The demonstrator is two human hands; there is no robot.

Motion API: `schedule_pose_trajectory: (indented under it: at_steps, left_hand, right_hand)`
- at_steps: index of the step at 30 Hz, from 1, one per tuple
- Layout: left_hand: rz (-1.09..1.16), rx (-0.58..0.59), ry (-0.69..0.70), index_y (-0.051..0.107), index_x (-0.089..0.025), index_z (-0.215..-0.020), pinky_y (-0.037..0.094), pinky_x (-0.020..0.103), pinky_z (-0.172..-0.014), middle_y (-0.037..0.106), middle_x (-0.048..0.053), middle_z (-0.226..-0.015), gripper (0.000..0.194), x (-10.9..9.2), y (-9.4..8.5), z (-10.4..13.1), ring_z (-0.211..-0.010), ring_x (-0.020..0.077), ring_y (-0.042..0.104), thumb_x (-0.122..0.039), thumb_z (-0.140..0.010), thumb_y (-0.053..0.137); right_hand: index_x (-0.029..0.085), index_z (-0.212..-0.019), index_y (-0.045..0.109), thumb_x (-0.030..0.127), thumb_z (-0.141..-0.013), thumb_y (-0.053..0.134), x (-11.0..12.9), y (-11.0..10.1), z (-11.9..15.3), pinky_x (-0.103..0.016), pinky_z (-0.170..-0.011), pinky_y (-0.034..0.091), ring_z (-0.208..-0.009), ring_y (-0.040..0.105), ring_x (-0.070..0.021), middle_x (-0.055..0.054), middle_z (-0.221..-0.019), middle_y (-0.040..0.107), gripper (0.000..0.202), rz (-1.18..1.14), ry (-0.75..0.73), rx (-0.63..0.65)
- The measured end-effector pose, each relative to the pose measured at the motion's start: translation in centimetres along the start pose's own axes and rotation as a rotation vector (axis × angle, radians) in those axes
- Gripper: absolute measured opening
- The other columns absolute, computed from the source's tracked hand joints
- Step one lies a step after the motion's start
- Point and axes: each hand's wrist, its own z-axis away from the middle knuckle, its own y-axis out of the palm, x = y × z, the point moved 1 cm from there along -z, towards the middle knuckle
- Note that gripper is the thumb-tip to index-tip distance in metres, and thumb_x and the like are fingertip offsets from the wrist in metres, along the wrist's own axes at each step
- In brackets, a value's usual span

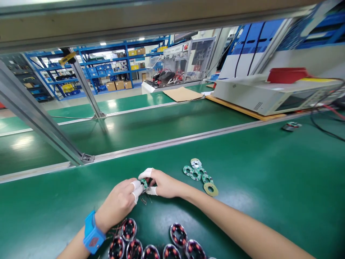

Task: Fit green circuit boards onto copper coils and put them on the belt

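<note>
My left hand (pixel 118 203) and my right hand (pixel 161 183) meet over the green mat, fingertips in white finger cots. Together they pinch a small green ring-shaped circuit board (pixel 145 183) with thin wires hanging under it. A blue wrist strap (pixel 92 237) sits on my left wrist. Several round black coil parts with red windings (pixel 153 244) lie near the front edge, below my hands. To the right of my right hand lies a small heap of green ring boards (pixel 198 172) and a tan ring (pixel 210 189).
The green bench (pixel 269 180) runs across with metal rails and a slanted aluminium post (pixel 40 118) at left. A white test instrument (pixel 275 93) with a red tray (pixel 287 75) stands at back right, black cables and a small part (pixel 291 126) near it. Cardboard (pixel 182 94) lies behind.
</note>
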Motion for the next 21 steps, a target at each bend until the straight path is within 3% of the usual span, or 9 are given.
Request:
schedule_pose_trajectory:
  at_steps: [6, 10, 15, 18, 21]
  left_hand:
    - [-0.021, -0.072, 0.056, 0.064, -0.012, -0.083, 0.057, 0.033, -0.077, 0.066, 0.008, -0.081, 0.027, 0.0, 0.3, 0.3, -0.085, 0.0195, 0.063, -0.009, -0.088, 0.038]
    - [0.004, -0.059, 0.087, 0.063, -0.012, -0.081, 0.057, 0.034, -0.078, 0.066, 0.008, -0.08, 0.027, 0.1, 0.2, 0.2, -0.086, 0.0201, 0.063, -0.012, -0.091, 0.038]
    - [0.045, 0.005, 0.083, 0.063, -0.013, -0.082, 0.057, 0.035, -0.077, 0.065, 0.009, -0.082, 0.031, -0.1, 0.1, 0.1, -0.089, 0.02, 0.063, -0.015, -0.093, 0.034]
    - [0.034, -0.002, 0.081, 0.064, -0.013, -0.081, 0.057, 0.036, -0.077, 0.065, 0.01, -0.081, 0.031, -0.3, 0.1, 0.2, -0.088, 0.021, 0.063, -0.014, -0.092, 0.035]
    - [0.134, 0.007, -0.029, 0.066, -0.014, -0.085, 0.056, 0.034, -0.078, 0.066, 0.01, -0.085, 0.029, -0.1, 0.1, -0.1, -0.088, 0.0199, 0.063, -0.008, -0.086, 0.038]
  right_hand:
    - [0.015, -0.1, 0.062, 0.003, -0.067, 0.066, 0.0, 0.8, 0.1, -0.022, -0.06, 0.045, -0.068, 0.052, -0.0125, -0.003, -0.09, 0.056, 0.035, 0.021, 0.062, -0.093]
    - [0.016, -0.097, 0.063, 0.001, -0.063, 0.065, -0.4, 1.2, 0.0, -0.022, -0.059, 0.043, -0.066, 0.051, -0.0121, -0.002, -0.088, 0.056, 0.037, 0.009, 0.077, -0.127]
    - [0.016, -0.097, 0.063, 0.001, -0.063, 0.065, -0.4, 1.1, -0.1, -0.021, -0.057, 0.044, -0.065, 0.052, -0.0115, -0.002, -0.087, 0.056, 0.038, 0.003, 0.087, -0.126]
    - [0.015, -0.103, 0.062, 0.002, -0.064, 0.064, -0.1, 0.5, -0.1, -0.023, -0.06, 0.047, -0.068, 0.055, -0.0124, -0.004, -0.093, 0.057, 0.041, -0.018, 0.08, -0.048]
    - [0.014, -0.11, 0.061, 0.003, -0.063, 0.064, 0.1, -0.8, -0.1, -0.025, -0.066, 0.049, -0.08, 0.059, -0.0163, -0.007, -0.1, 0.06, 0.048, -0.006, 0.082, -0.034]
